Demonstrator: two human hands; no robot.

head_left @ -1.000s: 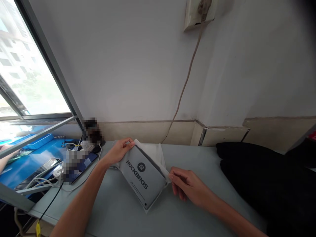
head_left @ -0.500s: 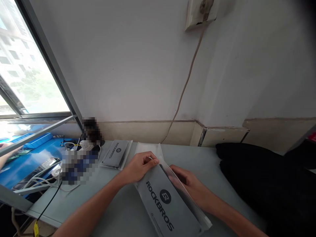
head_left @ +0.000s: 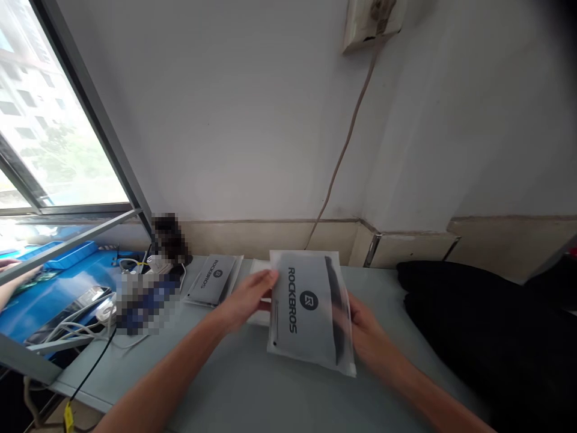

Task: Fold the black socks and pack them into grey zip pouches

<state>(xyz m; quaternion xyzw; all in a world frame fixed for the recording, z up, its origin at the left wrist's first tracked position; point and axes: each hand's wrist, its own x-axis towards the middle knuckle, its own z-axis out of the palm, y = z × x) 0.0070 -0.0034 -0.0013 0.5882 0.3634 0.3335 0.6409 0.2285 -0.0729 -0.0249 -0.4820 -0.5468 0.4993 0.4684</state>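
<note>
Both my hands hold up a grey ROCKBROS packet in a clear plastic sleeve, lifted above the grey table. My left hand grips its left edge, thumb on top. My right hand is behind the packet's right side, its fingers mostly hidden by the sleeve. A second ROCKBROS packet lies flat on the table to the left. A white sheet or bag lies under my left hand.
A heap of black fabric covers the table's right side. At the left are white cables and a charger, a blurred patch and a blue surface where another person's hand shows. A beige cable hangs down the wall.
The packet was pulled off the pile toward me, uncovering the second packet, then raised and turned so its long side stands upright; my right hand moved behind it.
</note>
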